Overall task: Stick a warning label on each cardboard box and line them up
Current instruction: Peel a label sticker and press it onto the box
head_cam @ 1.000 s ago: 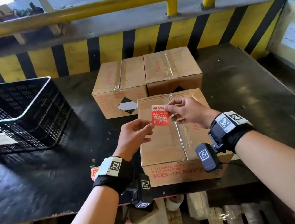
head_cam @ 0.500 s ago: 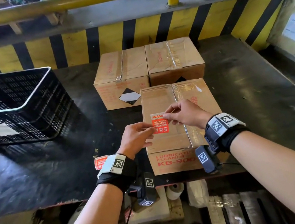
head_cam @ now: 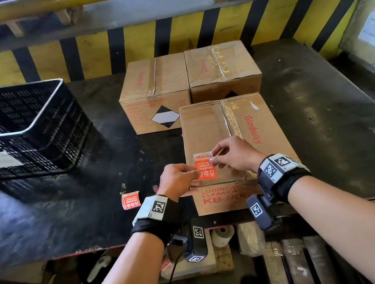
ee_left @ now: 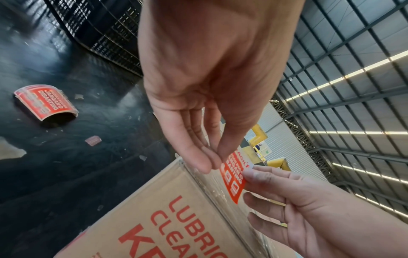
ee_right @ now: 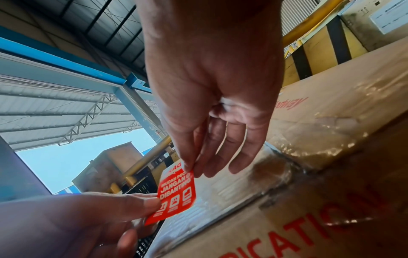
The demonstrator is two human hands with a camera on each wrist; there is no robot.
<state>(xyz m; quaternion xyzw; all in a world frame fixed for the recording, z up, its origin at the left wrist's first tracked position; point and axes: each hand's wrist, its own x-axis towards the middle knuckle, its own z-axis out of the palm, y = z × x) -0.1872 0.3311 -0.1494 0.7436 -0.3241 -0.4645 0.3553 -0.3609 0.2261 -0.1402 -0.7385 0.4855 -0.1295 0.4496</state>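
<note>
A red and white FRAGILE label (head_cam: 205, 165) hangs just over the near-left part of the closest cardboard box (head_cam: 229, 129). My left hand (head_cam: 193, 173) pinches the label's left edge and my right hand (head_cam: 212, 160) pinches its upper right corner. The left wrist view shows the label (ee_left: 234, 176) tilted above the taped box top (ee_left: 176, 218). In the right wrist view the label (ee_right: 176, 193) is stretched between both hands; I cannot tell if its lower edge touches the box (ee_right: 309, 139). Two more boxes (head_cam: 154, 90) (head_cam: 221, 70) stand side by side behind.
A roll of red labels (head_cam: 131, 200) lies on the black table (head_cam: 68, 212) left of my left wrist. A black plastic crate (head_cam: 16, 127) stands at the far left. A yellow-and-black striped wall (head_cam: 90, 53) runs behind the boxes. A pale crate (head_cam: 374, 28) sits at the right.
Both hands have carried the label toward the near edge of the closest box and lower over its top. The boxes and the roll have not moved.
</note>
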